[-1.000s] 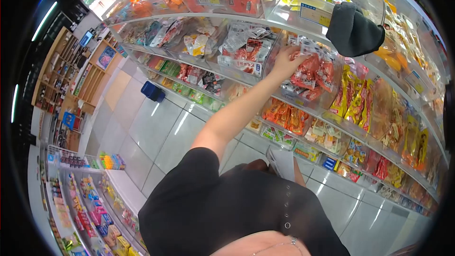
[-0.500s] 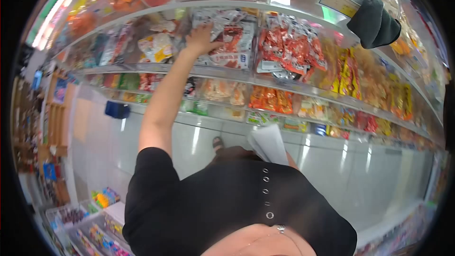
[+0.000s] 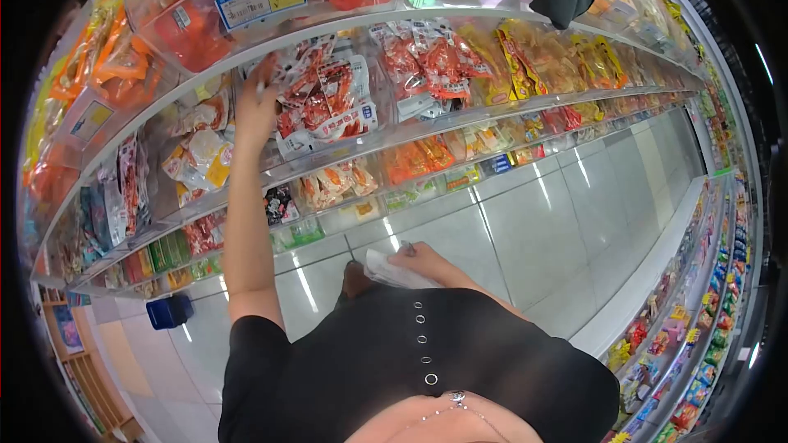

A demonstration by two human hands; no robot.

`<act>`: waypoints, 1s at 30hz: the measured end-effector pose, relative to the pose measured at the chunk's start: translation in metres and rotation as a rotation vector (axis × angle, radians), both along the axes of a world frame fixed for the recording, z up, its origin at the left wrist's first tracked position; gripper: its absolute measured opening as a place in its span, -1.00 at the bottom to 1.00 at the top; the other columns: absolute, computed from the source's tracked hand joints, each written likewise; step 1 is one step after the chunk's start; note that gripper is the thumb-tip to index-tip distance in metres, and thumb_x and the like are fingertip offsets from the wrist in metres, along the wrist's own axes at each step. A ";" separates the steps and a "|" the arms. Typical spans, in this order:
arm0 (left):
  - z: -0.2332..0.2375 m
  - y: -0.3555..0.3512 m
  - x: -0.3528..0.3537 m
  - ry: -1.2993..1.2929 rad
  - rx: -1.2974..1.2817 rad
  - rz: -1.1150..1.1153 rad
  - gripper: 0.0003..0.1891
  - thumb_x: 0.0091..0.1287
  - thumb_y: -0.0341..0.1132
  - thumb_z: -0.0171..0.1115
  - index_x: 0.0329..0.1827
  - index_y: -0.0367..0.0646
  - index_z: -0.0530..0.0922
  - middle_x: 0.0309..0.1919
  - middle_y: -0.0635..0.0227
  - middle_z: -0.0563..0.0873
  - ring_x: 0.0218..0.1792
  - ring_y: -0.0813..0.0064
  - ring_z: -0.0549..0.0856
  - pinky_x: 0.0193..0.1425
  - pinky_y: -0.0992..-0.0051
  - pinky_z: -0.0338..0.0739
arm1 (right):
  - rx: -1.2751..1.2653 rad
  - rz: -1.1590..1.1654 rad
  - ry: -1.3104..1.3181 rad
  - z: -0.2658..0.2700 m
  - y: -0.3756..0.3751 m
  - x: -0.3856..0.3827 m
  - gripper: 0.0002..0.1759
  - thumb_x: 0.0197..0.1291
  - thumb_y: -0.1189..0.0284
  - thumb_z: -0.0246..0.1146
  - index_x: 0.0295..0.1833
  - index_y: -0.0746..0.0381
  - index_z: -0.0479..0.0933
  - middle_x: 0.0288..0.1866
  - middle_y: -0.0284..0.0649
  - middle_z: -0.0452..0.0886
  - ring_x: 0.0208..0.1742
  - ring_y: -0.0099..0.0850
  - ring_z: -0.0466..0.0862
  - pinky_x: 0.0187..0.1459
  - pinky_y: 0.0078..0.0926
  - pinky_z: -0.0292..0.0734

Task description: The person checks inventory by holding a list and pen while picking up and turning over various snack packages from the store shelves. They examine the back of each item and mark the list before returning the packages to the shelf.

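Snack packets [image 3: 328,107] in red and white sit on the shelf [image 3: 460,115] beside the raised left hand [image 3: 254,111], which touches them; its grip cannot be told. Right hand [image 3: 427,258], low at the chest, clamps a white paper [image 3: 386,272].

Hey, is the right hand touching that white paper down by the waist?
Touching. The head view shows the right hand closed on the white paper, its fingers lying over the sheet's upper edge with no gap.

Snack shop aisle, clear shelf bins [image 3: 345,156] stocked with packaged snacks [image 3: 324,107], price label [image 3: 263,0] fixed above, tiled floor [image 3: 533,238].
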State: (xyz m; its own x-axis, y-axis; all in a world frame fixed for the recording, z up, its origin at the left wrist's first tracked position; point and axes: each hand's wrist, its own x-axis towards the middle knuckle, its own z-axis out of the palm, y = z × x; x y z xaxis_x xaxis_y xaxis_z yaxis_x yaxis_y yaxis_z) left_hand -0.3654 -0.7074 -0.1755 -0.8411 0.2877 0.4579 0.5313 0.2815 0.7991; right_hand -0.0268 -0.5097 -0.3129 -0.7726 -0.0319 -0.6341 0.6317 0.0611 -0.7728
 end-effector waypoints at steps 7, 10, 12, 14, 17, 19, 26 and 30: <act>-0.017 -0.032 0.100 -0.714 1.029 -0.117 -0.65 0.18 -0.48 0.27 0.02 -0.10 0.42 -0.21 0.40 0.59 -0.20 0.50 0.60 -0.08 0.39 0.52 | 0.048 0.140 0.204 -0.056 0.005 -0.001 -0.65 0.15 0.21 0.26 -0.16 0.30 0.58 -0.45 -0.35 0.55 -0.38 -0.60 0.48 -0.26 -0.51 0.44; -0.007 -0.039 0.133 -0.661 1.019 -0.084 -0.80 0.23 -0.49 0.22 -0.10 -0.15 0.48 -0.27 0.32 0.64 -0.23 0.48 0.65 -0.11 0.40 0.56 | 0.027 0.184 0.213 -0.054 0.012 -0.002 -0.65 0.16 0.21 0.26 -0.14 0.30 0.58 -0.44 -0.36 0.55 -0.38 -0.60 0.48 -0.26 -0.51 0.44; -0.015 -0.053 0.144 -0.652 0.982 -0.047 -0.80 0.25 -0.46 0.22 -0.08 -0.15 0.48 -0.25 0.32 0.65 -0.22 0.48 0.65 -0.12 0.39 0.57 | 0.003 0.183 0.182 -0.044 0.010 -0.002 -0.65 0.16 0.22 0.25 -0.13 0.30 0.57 -0.44 -0.36 0.55 -0.37 -0.60 0.48 -0.25 -0.52 0.44; -0.013 -0.063 0.159 -0.659 0.972 -0.002 -0.80 0.28 -0.41 0.19 -0.05 -0.14 0.48 -0.22 0.33 0.65 -0.21 0.47 0.66 -0.12 0.37 0.57 | -0.016 0.170 0.156 -0.035 0.015 0.000 -0.65 0.17 0.22 0.24 -0.11 0.29 0.57 -0.43 -0.36 0.55 -0.37 -0.60 0.48 -0.25 -0.52 0.44; -0.004 -0.071 0.182 -0.641 1.072 -0.066 -0.78 0.39 -0.30 0.06 0.03 -0.16 0.46 -0.17 0.34 0.65 -0.15 0.46 0.66 -0.06 0.37 0.57 | -0.028 0.175 0.159 -0.028 0.016 0.003 -0.65 0.18 0.23 0.24 -0.09 0.29 0.56 -0.42 -0.36 0.55 -0.36 -0.61 0.48 -0.24 -0.52 0.44; 0.005 -0.074 0.198 -0.636 1.119 -0.001 -0.77 0.42 -0.30 0.01 0.04 -0.17 0.46 -0.16 0.35 0.65 -0.13 0.46 0.66 -0.03 0.38 0.56 | -0.033 0.180 0.168 -0.024 0.017 0.007 -0.65 0.18 0.23 0.23 -0.08 0.29 0.56 -0.42 -0.36 0.55 -0.36 -0.61 0.48 -0.23 -0.52 0.44; -0.024 -0.090 0.226 -0.575 1.020 0.051 -0.79 0.32 -0.41 0.14 0.01 -0.15 0.48 -0.18 0.42 0.62 -0.14 0.54 0.62 -0.02 0.46 0.51 | -0.036 0.155 0.275 0.013 0.005 0.003 -0.64 0.20 0.24 0.21 -0.02 0.28 0.54 -0.40 -0.37 0.55 -0.35 -0.61 0.47 -0.22 -0.53 0.44; -0.036 -0.056 0.241 -0.655 1.204 0.038 -0.77 0.25 -0.55 0.15 -0.04 -0.18 0.47 -0.16 0.34 0.60 -0.09 0.48 0.60 0.08 0.38 0.47 | -0.034 0.087 0.402 0.082 -0.020 -0.008 -0.64 0.21 0.25 0.20 0.01 0.27 0.54 -0.39 -0.37 0.55 -0.34 -0.62 0.47 -0.21 -0.53 0.44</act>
State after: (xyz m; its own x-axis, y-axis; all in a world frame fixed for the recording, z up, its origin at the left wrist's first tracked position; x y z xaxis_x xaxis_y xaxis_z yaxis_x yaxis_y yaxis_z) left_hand -0.1246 -0.7638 -0.2110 -0.9968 -0.0297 -0.0747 -0.0268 -0.7533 0.6572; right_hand -0.0345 -0.5301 -0.2306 -0.9520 -0.1238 -0.2798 0.2727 0.0711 -0.9595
